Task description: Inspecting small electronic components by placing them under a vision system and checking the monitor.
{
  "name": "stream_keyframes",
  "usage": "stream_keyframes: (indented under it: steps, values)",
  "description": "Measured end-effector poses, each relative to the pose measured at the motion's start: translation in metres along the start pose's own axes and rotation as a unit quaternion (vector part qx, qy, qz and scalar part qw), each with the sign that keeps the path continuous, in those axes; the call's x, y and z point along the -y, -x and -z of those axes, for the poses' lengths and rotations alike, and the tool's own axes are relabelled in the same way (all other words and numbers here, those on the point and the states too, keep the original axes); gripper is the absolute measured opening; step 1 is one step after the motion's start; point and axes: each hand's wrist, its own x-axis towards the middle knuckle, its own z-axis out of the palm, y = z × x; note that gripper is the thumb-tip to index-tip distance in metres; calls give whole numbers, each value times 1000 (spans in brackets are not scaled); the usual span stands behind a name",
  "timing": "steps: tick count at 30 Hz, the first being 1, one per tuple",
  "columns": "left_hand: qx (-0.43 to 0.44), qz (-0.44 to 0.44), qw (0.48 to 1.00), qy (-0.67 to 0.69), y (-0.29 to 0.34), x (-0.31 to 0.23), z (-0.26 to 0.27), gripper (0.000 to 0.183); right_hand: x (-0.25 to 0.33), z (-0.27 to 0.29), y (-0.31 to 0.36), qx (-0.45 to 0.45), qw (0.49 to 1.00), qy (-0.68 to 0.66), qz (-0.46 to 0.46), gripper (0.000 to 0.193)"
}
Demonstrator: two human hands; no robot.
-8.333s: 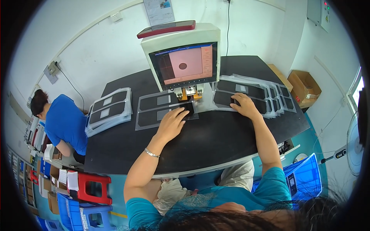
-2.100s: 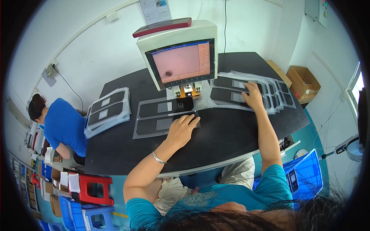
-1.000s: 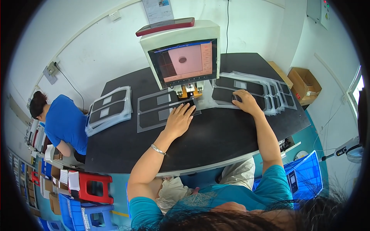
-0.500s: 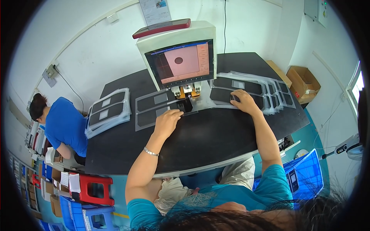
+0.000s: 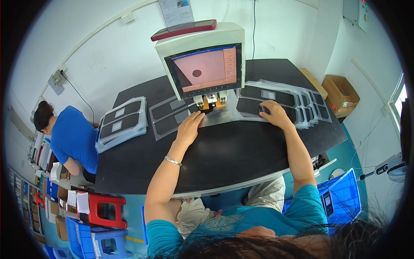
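A clear-edged sheet with dark panels and small pale windows (image 5: 166,124) lies flat, tilted, on the black table, its right end under the machine's head (image 5: 211,102). My left hand (image 5: 189,128) rests on the sheet's right part, fingers stretched toward the head. The machine's monitor (image 5: 205,67) shows a dark round spot on pink. My right hand (image 5: 276,115) rests on the near-left part of a fanned stack of similar sheets (image 5: 304,103). Its fingers are bent, with the thumb apart from them; no lifted sheet shows in it.
Another stack of sheets (image 5: 122,123) lies at the table's left end. A red flat case (image 5: 183,30) sits on top of the machine. A co-worker in blue (image 5: 73,138) is bent over at the left. Open cardboard box (image 5: 340,93) at right; red stool (image 5: 108,209) at lower left.
My left hand has moved slightly away from me, toward the machine's head, and the sheet has turned and shifted. On the monitor the spot sits lower left. My right hand stays on the stack.
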Motion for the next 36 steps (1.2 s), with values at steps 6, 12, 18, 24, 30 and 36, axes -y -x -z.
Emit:
stream_keyframes:
  steps: [6, 12, 18, 24, 30, 36]
  values:
    - [-40, -11, 994, -96, 0, 6, -6, 50, 4, -2, -4, -37, 998, -42, 19, 36]
    - [-54, -13, 997, -60, 4, 10, 2, 43, 31, -5, -11, 11, 973, -218, -79, 36]
    - [-101, -66, 989, 86, 30, -70, 41, 40, 70, -3, -9, 139, 832, -466, -267, 47]
    - [-38, -223, 965, 129, 36, -106, 44, 35, 52, -17, -11, 63, 925, -317, -201, 46]
    - [-132, -28, 990, 46, 17, -28, 63, 26, 0, 15, -3, -13, 967, -176, -182, 48]
    - [-230, 182, 928, -231, 38, 102, 65, 35, -13, 15, -4, -13, 965, -165, -201, 49]
